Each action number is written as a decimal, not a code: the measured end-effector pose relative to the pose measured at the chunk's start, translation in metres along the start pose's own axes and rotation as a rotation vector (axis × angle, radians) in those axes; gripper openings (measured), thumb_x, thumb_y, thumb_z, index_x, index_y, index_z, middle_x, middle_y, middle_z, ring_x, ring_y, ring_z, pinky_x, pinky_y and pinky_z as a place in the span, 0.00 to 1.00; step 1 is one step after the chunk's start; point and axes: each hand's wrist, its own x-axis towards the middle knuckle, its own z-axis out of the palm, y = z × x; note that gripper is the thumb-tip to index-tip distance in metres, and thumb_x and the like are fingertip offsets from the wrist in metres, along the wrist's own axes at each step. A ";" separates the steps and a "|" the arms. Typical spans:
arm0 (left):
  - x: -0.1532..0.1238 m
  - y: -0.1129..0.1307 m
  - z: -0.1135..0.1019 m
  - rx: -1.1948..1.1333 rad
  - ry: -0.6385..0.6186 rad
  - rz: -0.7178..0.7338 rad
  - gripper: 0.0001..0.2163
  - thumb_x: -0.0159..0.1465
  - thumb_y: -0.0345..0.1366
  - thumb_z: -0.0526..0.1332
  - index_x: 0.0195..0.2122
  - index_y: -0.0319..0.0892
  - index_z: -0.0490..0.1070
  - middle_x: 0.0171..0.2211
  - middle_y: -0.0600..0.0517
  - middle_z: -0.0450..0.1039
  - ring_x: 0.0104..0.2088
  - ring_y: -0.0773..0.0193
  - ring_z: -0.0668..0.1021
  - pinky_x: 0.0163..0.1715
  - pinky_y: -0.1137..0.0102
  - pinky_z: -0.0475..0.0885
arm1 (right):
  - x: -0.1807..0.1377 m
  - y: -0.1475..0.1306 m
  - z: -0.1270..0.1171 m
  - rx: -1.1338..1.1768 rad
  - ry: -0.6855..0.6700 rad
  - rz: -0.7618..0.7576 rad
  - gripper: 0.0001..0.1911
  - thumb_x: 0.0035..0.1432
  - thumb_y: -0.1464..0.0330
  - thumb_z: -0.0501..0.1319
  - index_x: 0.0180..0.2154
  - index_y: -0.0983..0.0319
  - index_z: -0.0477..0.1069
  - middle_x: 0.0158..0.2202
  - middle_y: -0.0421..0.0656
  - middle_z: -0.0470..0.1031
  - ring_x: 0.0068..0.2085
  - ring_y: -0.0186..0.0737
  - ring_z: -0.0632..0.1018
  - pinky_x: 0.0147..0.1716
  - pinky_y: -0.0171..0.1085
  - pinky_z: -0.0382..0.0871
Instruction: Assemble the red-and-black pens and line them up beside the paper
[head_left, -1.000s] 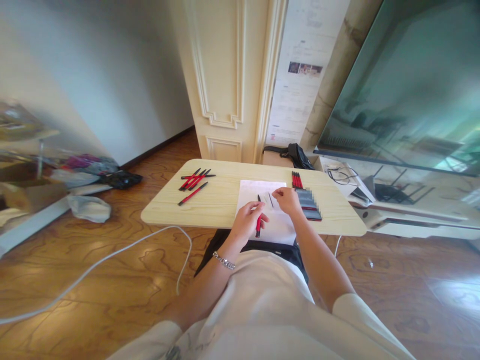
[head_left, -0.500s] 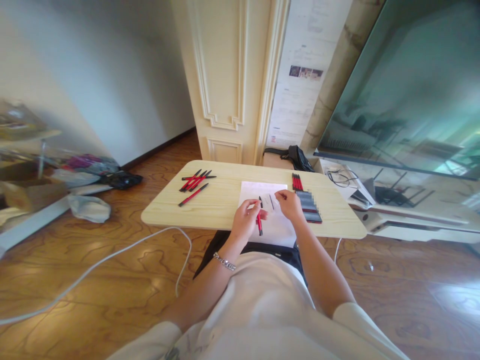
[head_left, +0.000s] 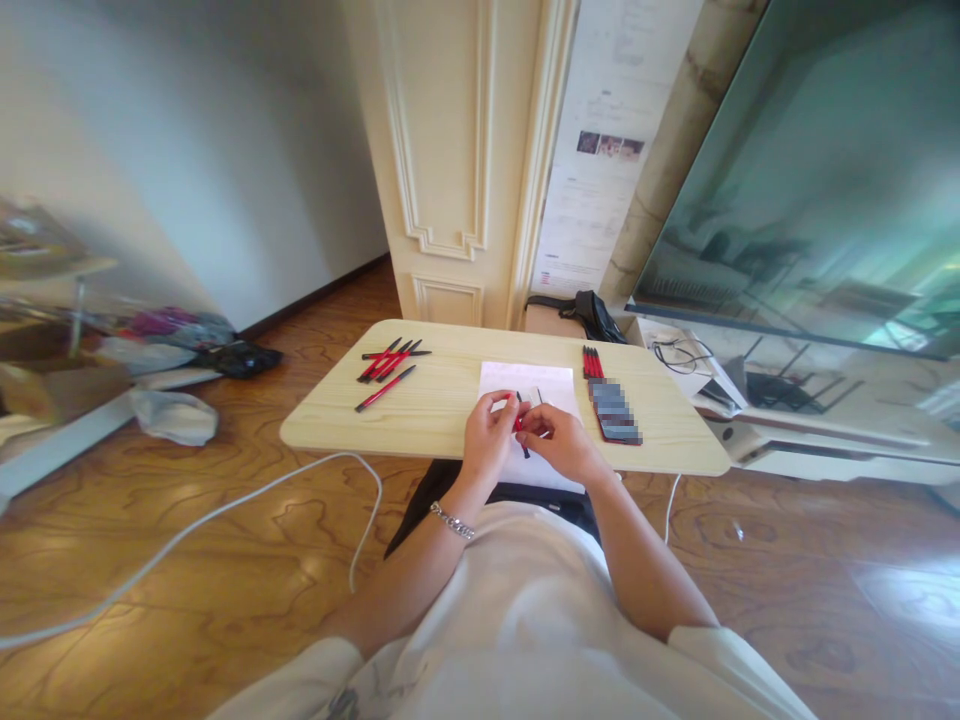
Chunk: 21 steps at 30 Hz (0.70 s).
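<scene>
A red and black pen (head_left: pixel 526 453) stands upright between my hands over the white paper (head_left: pixel 491 376). My left hand (head_left: pixel 489 436) pinches it near its black upper end. From the right side, the fingers of my right hand (head_left: pixel 564 442) close on its red barrel. My fingers hide much of the pen. Just beyond the right fingers a short dark line shows on the paper; whether it is a mark or a thin object I cannot tell. Several loose red and black pens (head_left: pixel 385 391) lie at the table's left, some crossing each other.
At the right of the pale wooden table (head_left: pixel 322 425), several pens (head_left: pixel 593 362) lie side by side above a phone-like dark object (head_left: pixel 616 412), partly blurred out. A black bag (head_left: pixel 596 316) sits behind the table. A white cable (head_left: pixel 225 508) runs across the floor at left.
My right hand has moved left and down from over the paper's right part to the pen, and its fingers now close on it. My left hand still holds the pen.
</scene>
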 end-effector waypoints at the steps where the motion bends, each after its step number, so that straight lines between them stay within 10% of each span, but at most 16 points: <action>1: 0.000 0.000 0.000 -0.007 -0.003 -0.004 0.20 0.57 0.48 0.65 0.44 0.40 0.68 0.35 0.44 0.79 0.37 0.57 0.81 0.38 0.64 0.76 | 0.001 0.001 -0.002 0.006 -0.010 0.007 0.10 0.51 0.63 0.65 0.35 0.61 0.70 0.31 0.41 0.76 0.31 0.35 0.76 0.32 0.35 0.70; 21: 0.013 -0.044 -0.007 0.298 -0.213 0.090 0.09 0.58 0.31 0.64 0.40 0.39 0.73 0.39 0.44 0.79 0.41 0.60 0.80 0.47 0.62 0.74 | 0.028 0.050 -0.023 -0.461 0.339 0.121 0.08 0.56 0.68 0.59 0.37 0.60 0.75 0.33 0.41 0.79 0.35 0.36 0.78 0.37 0.33 0.67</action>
